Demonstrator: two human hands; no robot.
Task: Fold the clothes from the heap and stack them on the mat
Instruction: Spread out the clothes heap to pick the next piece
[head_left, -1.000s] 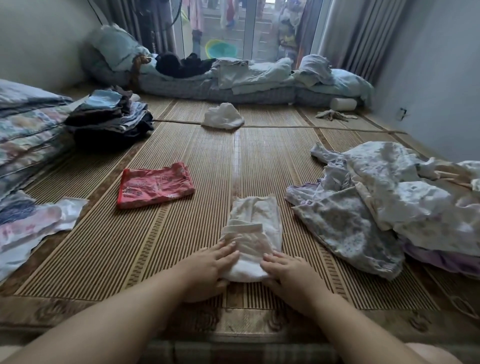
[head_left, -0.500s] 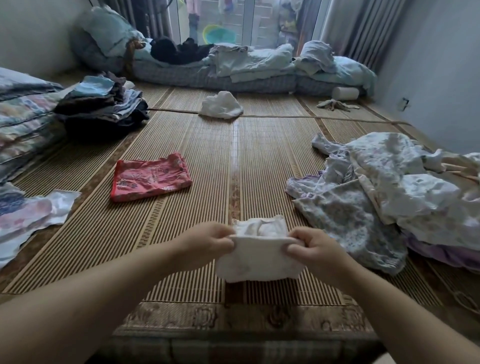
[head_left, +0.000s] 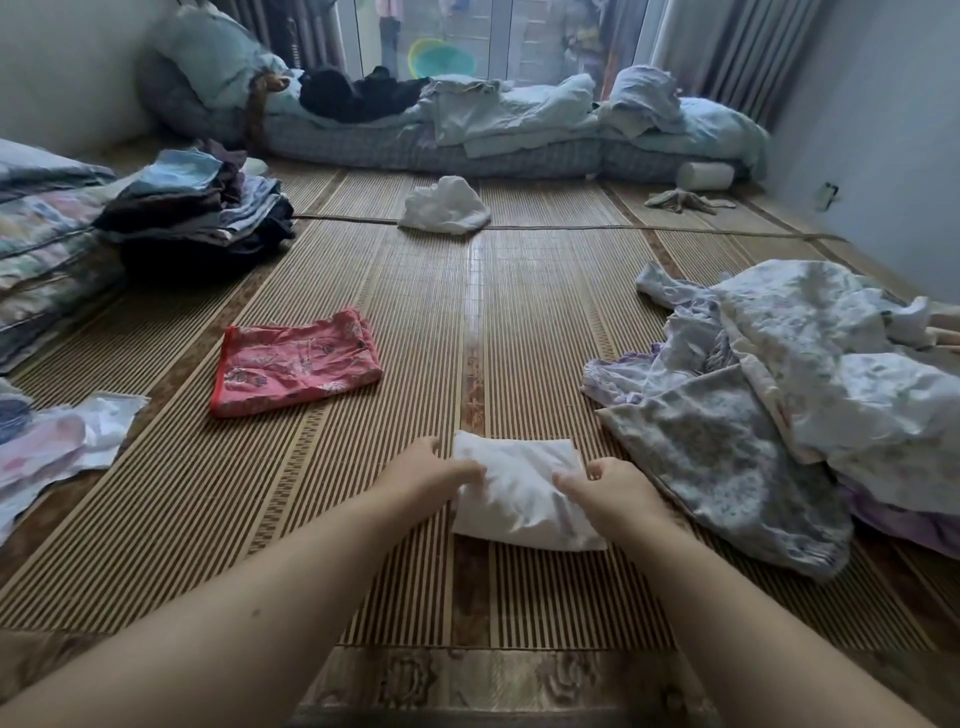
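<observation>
A small white garment (head_left: 519, 493), folded into a compact rectangle, lies on the striped bamboo mat (head_left: 363, 291) right in front of me. My left hand (head_left: 426, 475) pinches its left edge and my right hand (head_left: 608, 488) pinches its right side, fingers curled into the cloth. The heap of unfolded floral clothes (head_left: 789, 395) spreads to the right, its nearest edge just beside my right hand. A folded red patterned garment (head_left: 296, 361) lies flat on the mat to the left.
A stack of folded clothes (head_left: 197, 208) stands at the far left beside folded quilts (head_left: 41, 244). A crumpled white cloth (head_left: 444, 205) lies mid-mat further back. Pale fabric pieces (head_left: 62, 441) lie at the left edge. Bedding (head_left: 493, 124) lines the back below the window.
The long white garment was folded over towards me into a short rectangle. My hands went from lying on its near end to lifting it, and now pinch its sides on the mat.
</observation>
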